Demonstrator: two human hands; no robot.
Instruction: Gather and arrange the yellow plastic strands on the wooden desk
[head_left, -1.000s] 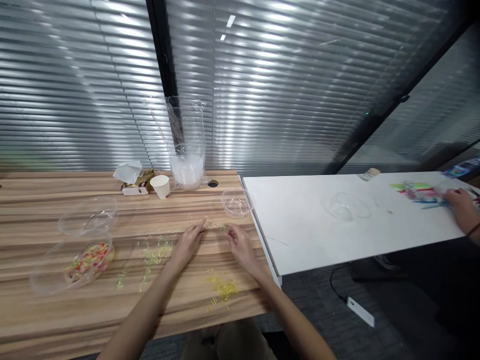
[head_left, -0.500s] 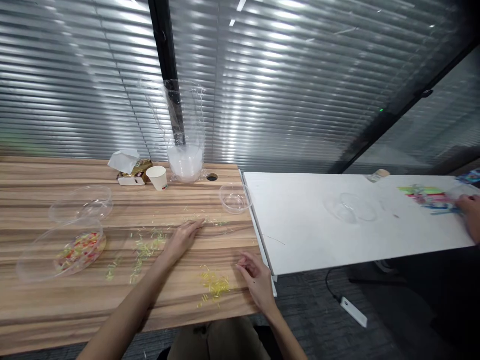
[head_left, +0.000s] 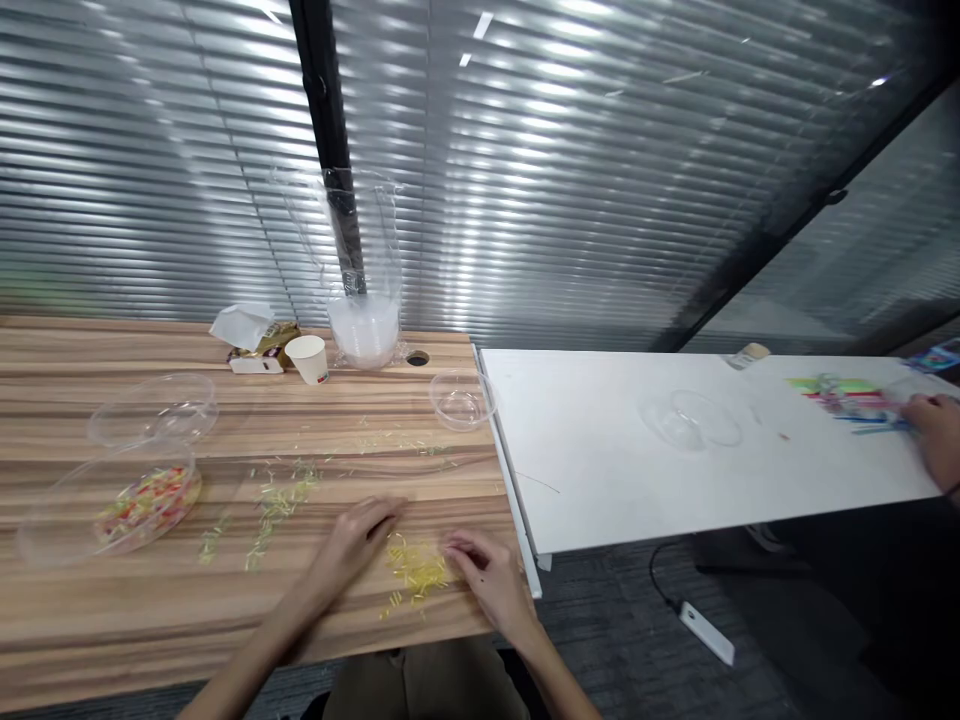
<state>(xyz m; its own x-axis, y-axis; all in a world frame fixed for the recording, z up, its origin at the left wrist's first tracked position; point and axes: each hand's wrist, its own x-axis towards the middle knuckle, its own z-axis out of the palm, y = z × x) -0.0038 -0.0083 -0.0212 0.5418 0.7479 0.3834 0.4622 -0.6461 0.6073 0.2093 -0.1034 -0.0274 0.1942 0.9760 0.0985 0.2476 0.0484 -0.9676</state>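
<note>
A loose pile of short yellow strips (head_left: 416, 570) lies low in the middle of the frame, on the wood-grain counter (head_left: 225, 620). The left hand (head_left: 366, 532) rests at its upper left, fingers loosely extended, gripping nothing I can see. The right hand (head_left: 484, 578) is at the pile's right edge, fingers curled toward the thumb; I can't tell whether it pinches anything. Pale green strips (head_left: 279, 503) scatter left of centre; farther left, a clear plastic tub (head_left: 64, 515) contains mixed coloured pieces (head_left: 150, 497).
</note>
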